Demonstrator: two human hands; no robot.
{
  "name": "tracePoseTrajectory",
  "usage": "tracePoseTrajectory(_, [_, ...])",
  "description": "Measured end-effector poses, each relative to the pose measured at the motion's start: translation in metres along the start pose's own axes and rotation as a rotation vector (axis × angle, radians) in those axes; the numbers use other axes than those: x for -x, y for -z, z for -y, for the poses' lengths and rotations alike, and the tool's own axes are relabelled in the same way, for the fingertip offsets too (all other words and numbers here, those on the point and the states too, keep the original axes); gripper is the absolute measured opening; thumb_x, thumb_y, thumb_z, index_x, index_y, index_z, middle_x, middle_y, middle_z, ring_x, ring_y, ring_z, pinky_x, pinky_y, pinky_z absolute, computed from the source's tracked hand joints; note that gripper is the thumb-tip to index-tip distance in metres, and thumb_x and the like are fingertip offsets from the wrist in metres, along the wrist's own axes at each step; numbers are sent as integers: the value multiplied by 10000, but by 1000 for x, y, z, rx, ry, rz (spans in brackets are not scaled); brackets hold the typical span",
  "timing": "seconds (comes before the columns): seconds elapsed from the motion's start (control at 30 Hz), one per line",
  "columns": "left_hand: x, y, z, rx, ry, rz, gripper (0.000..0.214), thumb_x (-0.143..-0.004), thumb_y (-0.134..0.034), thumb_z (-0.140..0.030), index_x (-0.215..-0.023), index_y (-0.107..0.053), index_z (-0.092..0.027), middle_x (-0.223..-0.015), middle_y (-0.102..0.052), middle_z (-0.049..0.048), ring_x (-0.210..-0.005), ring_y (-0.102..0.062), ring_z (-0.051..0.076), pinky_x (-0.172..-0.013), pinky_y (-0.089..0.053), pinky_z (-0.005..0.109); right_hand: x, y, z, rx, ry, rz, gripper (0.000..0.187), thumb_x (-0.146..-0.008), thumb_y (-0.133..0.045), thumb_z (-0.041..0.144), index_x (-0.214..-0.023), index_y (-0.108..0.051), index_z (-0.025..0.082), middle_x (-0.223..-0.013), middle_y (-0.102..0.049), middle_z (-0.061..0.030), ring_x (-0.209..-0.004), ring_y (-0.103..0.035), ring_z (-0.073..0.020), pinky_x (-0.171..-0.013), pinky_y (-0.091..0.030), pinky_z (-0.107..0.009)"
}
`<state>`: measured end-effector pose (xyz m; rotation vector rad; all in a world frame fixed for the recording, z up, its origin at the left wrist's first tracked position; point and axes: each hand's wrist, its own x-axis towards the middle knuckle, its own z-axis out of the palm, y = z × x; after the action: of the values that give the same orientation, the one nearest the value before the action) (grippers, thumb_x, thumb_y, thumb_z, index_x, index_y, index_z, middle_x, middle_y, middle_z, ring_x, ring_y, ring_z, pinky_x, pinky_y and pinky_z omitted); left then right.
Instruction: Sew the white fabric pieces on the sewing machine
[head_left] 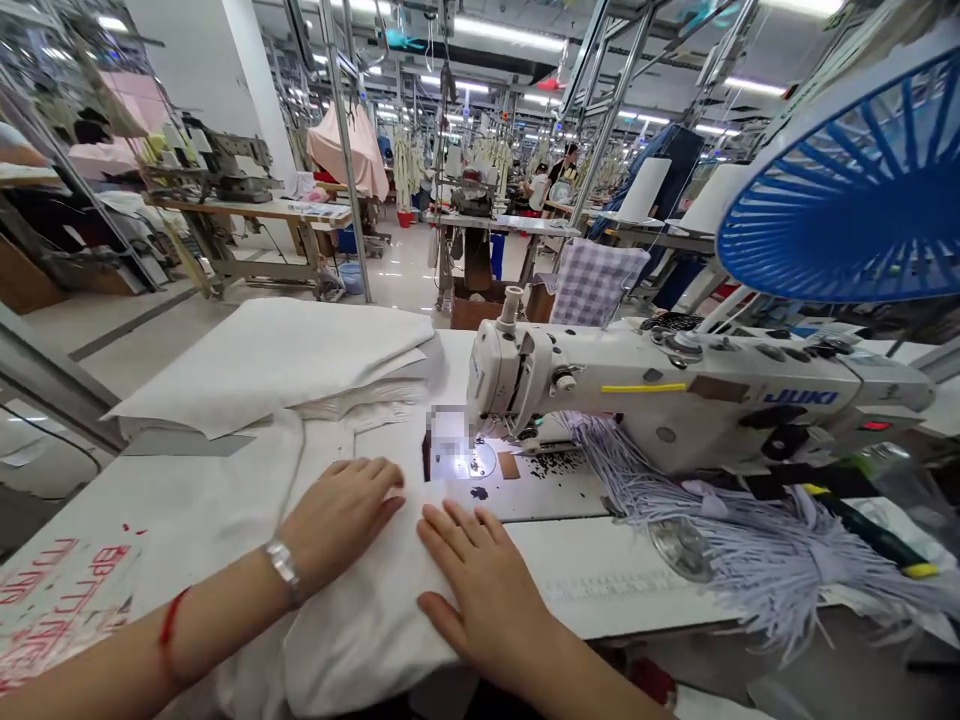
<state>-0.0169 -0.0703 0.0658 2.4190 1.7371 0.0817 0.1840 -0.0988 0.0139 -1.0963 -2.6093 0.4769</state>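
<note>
We are logging both hands spread flat, fingers apart, pressing down on a soft white fabric panel point(360, 620); neither is pinching anything. The left hand point(341, 525), wearing a silver metal bracelet point(283, 570) and a thin red string point(171, 630), is resting on the panel, and the right hand point(480, 590) is lying just beside it. The panel is spreading across a white sewing table point(600, 590) toward a cream JUKI sewing machine head point(675, 390), with a pixelated patch hiding the area by the needle. A folded white fabric stack point(262, 360) is sitting behind the hands, and a bundle of pale lilac cords point(757, 540) is lying to the right.
</note>
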Motion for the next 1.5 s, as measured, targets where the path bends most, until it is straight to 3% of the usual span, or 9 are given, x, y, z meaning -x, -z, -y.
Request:
tracePoseTrajectory(0.07, [-32,-9,-19,51,-24,32,218,-857,-530,-292,-1032,-584,-173,-1048,-643,118,-984,-578,307,-856,-402,440,18,6,-13,24,-22,21,553,-942,-414,484,-1431,-353,234,-1518,-304,-28,-1401,-239,-260,-1134,-193,-534])
tracePoseTrajectory(0.23, [-77,-22,-38,246,-69,202,111,-785,-569,-299,-727,-576,-204,-662,-614,21,-632,-565,209,-595,-378,301,37,17,-36,-14,-103,-119,523,-867,-547,481,-1326,-472,241,-1468,-384,-86,-1362,-298,-286,-1090,-277,-514])
tracePoseTrajectory(0.37, [-80,-22,-35,483,-132,222,168,-809,-481,-352,-742,-513,-202,-735,-582,6,-649,-517,157,-592,-396,265,14,17,-42,-213,-370,-457,358,-772,-651,413,-1052,-569,205,-1207,-565,-105,-1146,-488,-276,-949,-424,-442])
tracePoseTrajectory(0.5, [-74,-24,-32,730,-138,247,315,-862,-360,-492,-881,-479,-200,-810,-580,14,-712,-542,151,-628,-456,264,-14,17,-37,-523,-548,-435,185,-817,-563,358,-724,-487,218,-695,-549,17,-677,-528,-164,-619,-440,-286])
tracePoseTrajectory(0.6, [-72,-27,-29,1037,-54,391,394,-831,-443,-560,-968,-503,-195,-866,-616,23,-789,-580,170,-684,-479,281,-21,13,-31,-732,-593,-424,174,-861,-499,360,-765,-451,224,-535,-369,79,-508,-402,-116,-479,-314,-220])
tracePoseTrajectory(0.7, [-73,-28,-26,1171,66,457,420,-762,-574,-593,-842,-550,-181,-792,-611,4,-731,-563,159,-638,-454,257,-20,8,-25,-795,-576,-456,134,-868,-486,349,-893,-450,223,-541,-419,83,-522,-430,-123,-483,-306,-212])
tracePoseTrajectory(0.93, [-74,-36,-21,1261,174,336,407,-715,-669,-568,-739,-569,-175,-599,-515,-56,-548,-450,95,-499,-318,198,-18,1,-21,-718,-513,-459,222,-910,-407,306,-1095,-472,203,-553,-453,82,-517,-472,-130,-510,-344,-227])
tracePoseTrajectory(1.27, [-70,-29,-23,1415,288,425,359,-726,-693,-521,-841,-675,-181,-818,-683,6,-772,-604,154,-689,-481,234,-17,-6,-18,234,-261,-628,339,-963,-346,176,-1188,-592,111,-629,-600,-20,-581,-529,-165,-565,-368,-291])
tracePoseTrajectory(1.5, [-71,-31,-20,1380,207,407,326,-739,-701,-489,-792,-665,-169,-788,-677,4,-733,-595,127,-654,-457,204,-21,12,-27,-518,-444,-553,278,-943,-419,352,-1089,-606,207,-721,-649,8,-673,-594,-136,-605,-424,-240])
